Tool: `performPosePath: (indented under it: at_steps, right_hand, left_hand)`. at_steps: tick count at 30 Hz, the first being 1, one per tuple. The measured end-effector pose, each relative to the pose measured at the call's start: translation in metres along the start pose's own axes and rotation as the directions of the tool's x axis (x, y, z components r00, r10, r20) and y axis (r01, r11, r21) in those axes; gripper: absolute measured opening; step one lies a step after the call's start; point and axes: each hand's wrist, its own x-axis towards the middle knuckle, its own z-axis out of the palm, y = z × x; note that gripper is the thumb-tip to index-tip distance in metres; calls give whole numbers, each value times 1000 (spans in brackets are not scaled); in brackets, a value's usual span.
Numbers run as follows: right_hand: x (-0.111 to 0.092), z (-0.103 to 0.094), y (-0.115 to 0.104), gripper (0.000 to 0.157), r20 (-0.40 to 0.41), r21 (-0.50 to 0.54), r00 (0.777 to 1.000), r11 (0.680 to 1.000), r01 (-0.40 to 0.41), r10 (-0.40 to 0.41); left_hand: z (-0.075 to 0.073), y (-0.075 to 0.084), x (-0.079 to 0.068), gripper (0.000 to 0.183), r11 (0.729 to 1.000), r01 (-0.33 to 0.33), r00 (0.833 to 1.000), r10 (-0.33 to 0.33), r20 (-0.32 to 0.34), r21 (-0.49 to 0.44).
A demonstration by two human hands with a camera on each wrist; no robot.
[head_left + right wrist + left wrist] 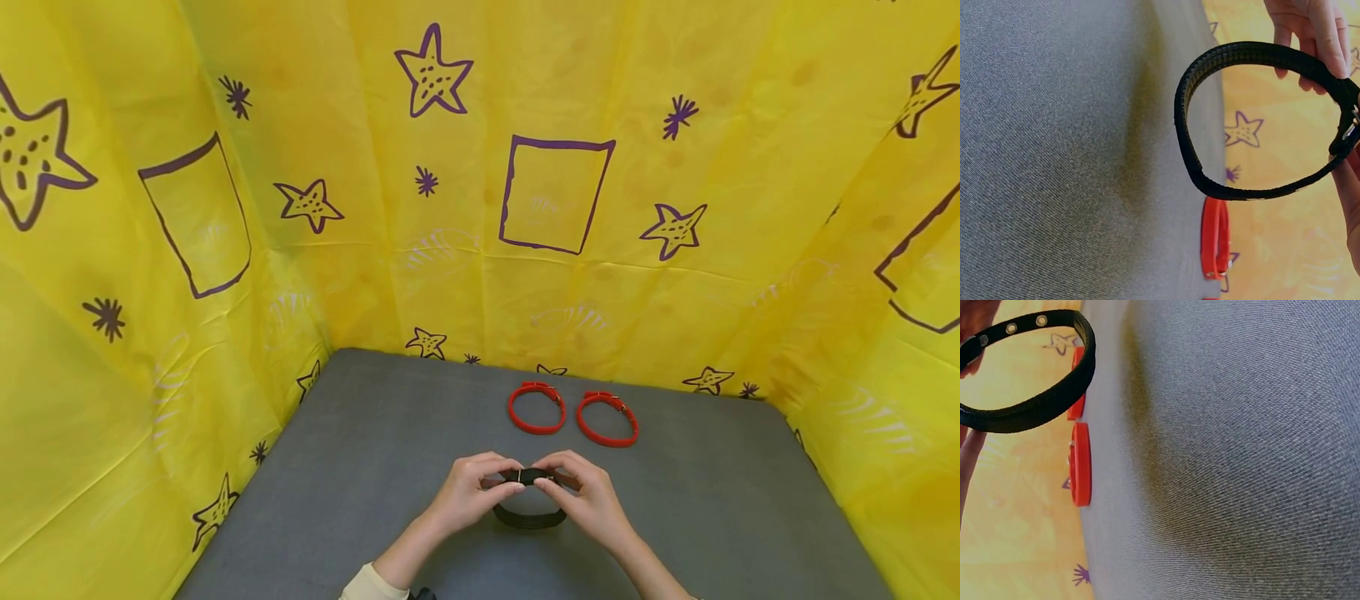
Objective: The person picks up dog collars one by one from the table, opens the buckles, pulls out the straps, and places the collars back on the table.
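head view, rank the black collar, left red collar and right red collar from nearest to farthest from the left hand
1. Black collar: gripped by the left hand.
2. Left red collar: ahead and to the right of that hand.
3. Right red collar: also ahead, farther right.

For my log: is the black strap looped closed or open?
Looped closed: the right wrist view shows the black strap curving round to its buckle. Whether the buckle is fastened, I cannot tell.

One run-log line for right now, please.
left hand: pinching black collar | right hand: pinching same collar | black collar: looped, raised above gray table | two red collars: on table beyond hands
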Motion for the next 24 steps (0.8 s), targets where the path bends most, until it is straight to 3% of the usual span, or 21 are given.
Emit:
performPosePath:
  at_steps: [7,11,15,19,24]
  right_hand:
    - [-1,1,0,21,-10,16,1000,1000,-23,24]
    - [-1,1,1,20,-2,12,999,999,-44,44]
    - [0,-1,1,18,16,-6,998,998,-61,61]
    - [1,-2,-1,20,48,-49,997,998,-50,53]
    - [4,-1,-6,26,87,-195,996,980,49,-33]
  left_hand:
    - [3,-7,-1,18,999,-35,999,35,-23,-16]
    - [8,-22,-3,19,999,-51,998,51,-41,-12]
    - [11,-36,-6,20,995,-85,995,88,-45,50]
    - [10,-40,-7,20,983,-119,992,124,-24,141]
    - [8,-40,-7,19,962,-149,988,152,4,228]
